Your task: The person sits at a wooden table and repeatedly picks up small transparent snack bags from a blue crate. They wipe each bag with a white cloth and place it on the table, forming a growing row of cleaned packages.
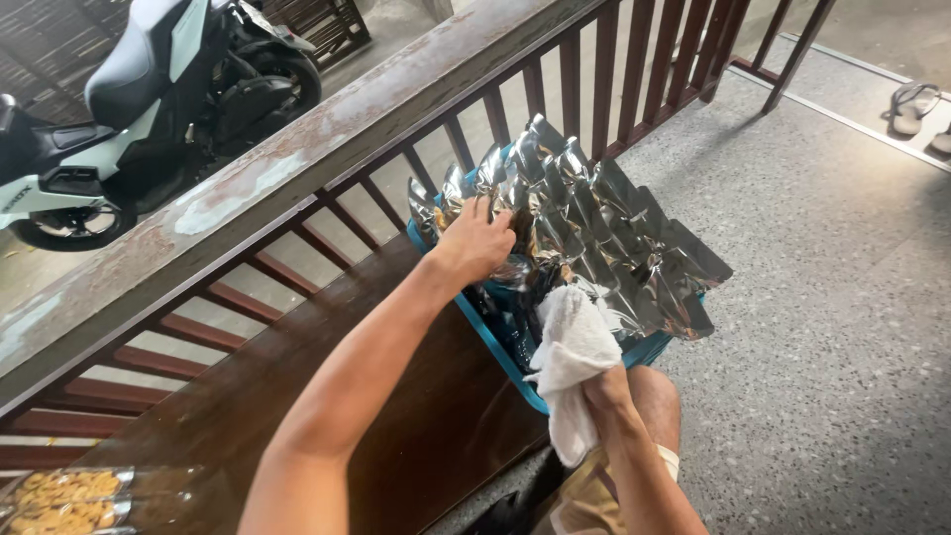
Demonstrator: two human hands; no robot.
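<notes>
A wooden railing (327, 119) with a worn, pale top rail and reddish-brown balusters is taken as the landmark. A dark wooden bench (297, 396) is set directly against its inner side. Clear packets of yellowish snacks (64, 500) are laid at the near end of that bench, below the railing. A white and black scooter (129, 99) is parked beyond the railing, on the lower ground outside. A speckled grey terrazzo floor (822, 327) is spread on the inner side of the railing. A pair of sandals (916, 109) is placed well apart from the railing, past a floor strip.
</notes>
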